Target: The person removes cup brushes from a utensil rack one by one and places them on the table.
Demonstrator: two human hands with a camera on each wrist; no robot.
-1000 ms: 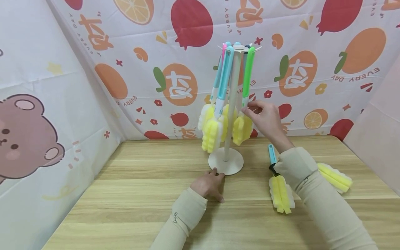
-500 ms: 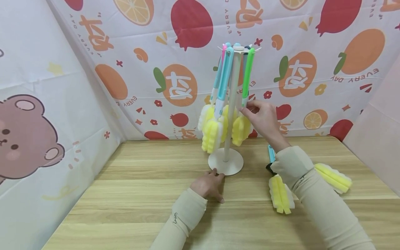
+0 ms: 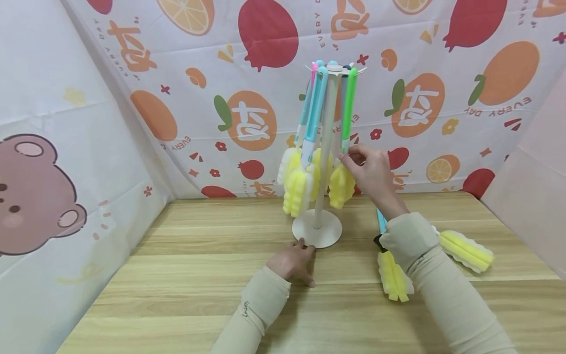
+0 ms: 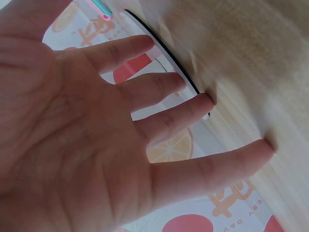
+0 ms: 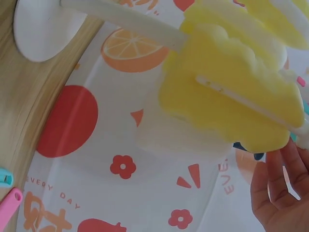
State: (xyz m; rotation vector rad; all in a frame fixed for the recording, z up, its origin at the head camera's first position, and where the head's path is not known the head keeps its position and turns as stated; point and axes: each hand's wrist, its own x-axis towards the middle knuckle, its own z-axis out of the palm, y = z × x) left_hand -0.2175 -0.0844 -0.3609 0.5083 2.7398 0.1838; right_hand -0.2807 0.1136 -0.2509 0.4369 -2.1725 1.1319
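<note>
A cream-white stand [image 3: 327, 231] with a round base and tall pole holds several sponge brushes by hooks at its top. My right hand [image 3: 370, 169] pinches the white neck of the brush with the green handle [image 3: 349, 105], just above its yellow and white sponge head [image 3: 341, 189]. In the right wrist view that sponge [image 5: 231, 92] fills the upper right, with my fingertips at its end. My left hand [image 3: 292, 263] has its fingers straight and spread, the tips at the near rim of the base. The left wrist view shows those fingers [image 4: 159, 87] against the rim.
Two more sponge brushes lie on the wooden table [image 3: 199, 275] at the right: one with a blue handle and yellow sponge [image 3: 393, 278], one [image 3: 466, 250] partly behind my right sleeve. Other brushes with light blue handles [image 3: 316, 108] hang at the stand's left. Fruit-print cloth [image 3: 199, 123] backs the table.
My right hand has shifted slightly left and down on the green-handled brush, whose sponge has turned a little. The left hand stays at the base. The head view has shifted slightly.
</note>
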